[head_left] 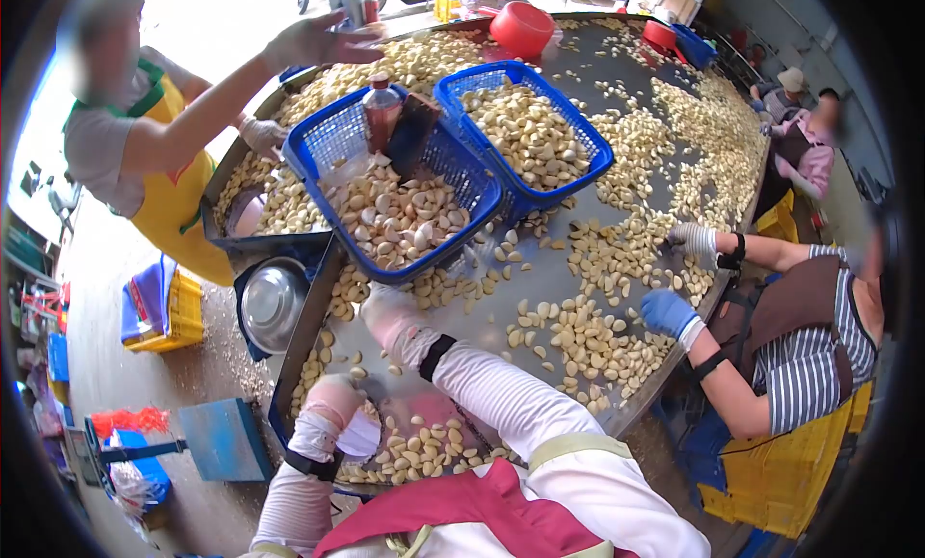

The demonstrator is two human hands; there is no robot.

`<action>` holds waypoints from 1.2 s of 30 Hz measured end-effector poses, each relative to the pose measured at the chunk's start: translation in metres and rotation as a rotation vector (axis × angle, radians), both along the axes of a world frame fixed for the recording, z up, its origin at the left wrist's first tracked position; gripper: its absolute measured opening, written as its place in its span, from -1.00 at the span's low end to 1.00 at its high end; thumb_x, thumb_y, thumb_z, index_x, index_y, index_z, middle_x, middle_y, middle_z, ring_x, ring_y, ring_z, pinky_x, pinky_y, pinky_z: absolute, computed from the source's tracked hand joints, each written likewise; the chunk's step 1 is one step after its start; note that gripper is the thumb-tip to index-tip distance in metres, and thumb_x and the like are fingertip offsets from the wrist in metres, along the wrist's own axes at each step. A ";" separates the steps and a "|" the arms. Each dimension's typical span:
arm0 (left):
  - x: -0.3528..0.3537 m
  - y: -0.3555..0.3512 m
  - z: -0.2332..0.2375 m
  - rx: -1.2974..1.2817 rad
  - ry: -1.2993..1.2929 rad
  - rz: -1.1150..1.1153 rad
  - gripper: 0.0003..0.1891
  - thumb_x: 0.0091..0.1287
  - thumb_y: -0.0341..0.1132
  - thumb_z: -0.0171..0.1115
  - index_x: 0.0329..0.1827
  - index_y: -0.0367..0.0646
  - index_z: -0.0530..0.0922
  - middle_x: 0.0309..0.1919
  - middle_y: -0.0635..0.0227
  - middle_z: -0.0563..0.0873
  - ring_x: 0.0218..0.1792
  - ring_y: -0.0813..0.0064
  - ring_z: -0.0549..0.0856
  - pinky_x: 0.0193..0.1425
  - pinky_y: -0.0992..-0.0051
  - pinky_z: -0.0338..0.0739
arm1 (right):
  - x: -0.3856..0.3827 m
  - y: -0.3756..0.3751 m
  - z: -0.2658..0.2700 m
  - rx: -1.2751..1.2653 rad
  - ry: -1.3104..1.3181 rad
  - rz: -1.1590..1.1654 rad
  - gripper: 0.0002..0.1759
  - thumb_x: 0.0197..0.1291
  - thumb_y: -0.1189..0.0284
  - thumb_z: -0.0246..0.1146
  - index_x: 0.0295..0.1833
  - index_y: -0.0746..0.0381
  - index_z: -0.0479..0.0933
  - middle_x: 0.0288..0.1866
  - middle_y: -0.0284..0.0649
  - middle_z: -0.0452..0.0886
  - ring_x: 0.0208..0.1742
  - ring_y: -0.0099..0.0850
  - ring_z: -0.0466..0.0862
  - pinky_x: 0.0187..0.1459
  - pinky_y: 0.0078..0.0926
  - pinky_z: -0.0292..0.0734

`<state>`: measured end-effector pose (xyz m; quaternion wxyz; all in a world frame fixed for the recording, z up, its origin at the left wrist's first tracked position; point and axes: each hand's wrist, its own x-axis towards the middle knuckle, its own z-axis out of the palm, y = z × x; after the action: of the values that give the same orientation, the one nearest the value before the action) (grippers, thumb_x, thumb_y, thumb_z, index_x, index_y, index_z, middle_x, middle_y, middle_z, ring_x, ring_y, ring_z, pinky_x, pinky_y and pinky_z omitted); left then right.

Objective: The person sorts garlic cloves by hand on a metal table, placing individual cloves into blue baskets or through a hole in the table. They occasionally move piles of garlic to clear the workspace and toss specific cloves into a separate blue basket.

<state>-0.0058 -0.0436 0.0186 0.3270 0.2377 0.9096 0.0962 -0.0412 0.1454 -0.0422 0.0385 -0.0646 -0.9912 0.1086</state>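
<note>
My gloved left hand (333,400) is closed, low over the near left corner of the metal table, beside a round whitish piece (359,435) and loose peeled garlic cloves (424,447). My gloved right hand (388,314) has its fingers curled in, just below the near edge of a blue basket (400,272). What either hand holds, if anything, is too small to tell. Unpeeled-looking cloves (395,216) and a bottle (383,115) are in that basket. A second blue basket (602,158) holds paler cloves (525,134).
Garlic covers much of the metal table (482,341). At the right, a co-worker's blue-gloved hand (667,312) and grey-gloved hand (694,240) are over the cloves. A person in a yellow apron (178,216) stands at the left. A metal bowl (273,303) sits beside the table.
</note>
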 end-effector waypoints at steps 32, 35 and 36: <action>0.037 0.079 0.016 0.283 0.227 -0.045 -0.57 0.03 -0.25 0.47 0.01 -0.07 0.65 -0.10 0.11 0.68 -0.02 0.01 0.68 0.08 0.16 0.59 | 0.249 0.119 0.089 -0.457 -0.604 -0.336 -0.07 0.16 0.13 0.34 0.54 0.24 0.10 0.23 0.17 0.49 0.25 0.11 0.55 0.22 -0.12 0.54; 0.027 0.081 -0.003 0.398 0.135 0.002 -0.57 0.02 -0.27 0.46 0.01 -0.10 0.64 -0.11 0.10 0.70 -0.01 -0.03 0.67 0.12 0.16 0.58 | 0.235 0.097 0.081 -0.609 -0.341 -0.140 -0.22 0.16 0.19 0.32 0.46 0.23 0.27 0.10 0.12 0.58 0.14 0.07 0.62 0.14 -0.13 0.57; 0.025 0.076 -0.011 0.451 0.207 -0.043 -0.58 0.06 -0.36 0.46 0.03 -0.15 0.64 -0.19 0.19 0.73 -0.10 0.13 0.73 0.02 0.27 0.63 | 0.233 0.091 0.082 -0.603 -0.197 -0.113 -0.32 0.17 0.23 0.32 0.39 0.23 0.37 0.03 0.09 0.63 0.08 0.02 0.65 0.09 -0.16 0.59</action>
<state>0.0188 0.0326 0.0076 0.1729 0.3326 0.8885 0.2647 0.1915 0.2361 0.0398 -0.0727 -0.1382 -0.9082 0.3882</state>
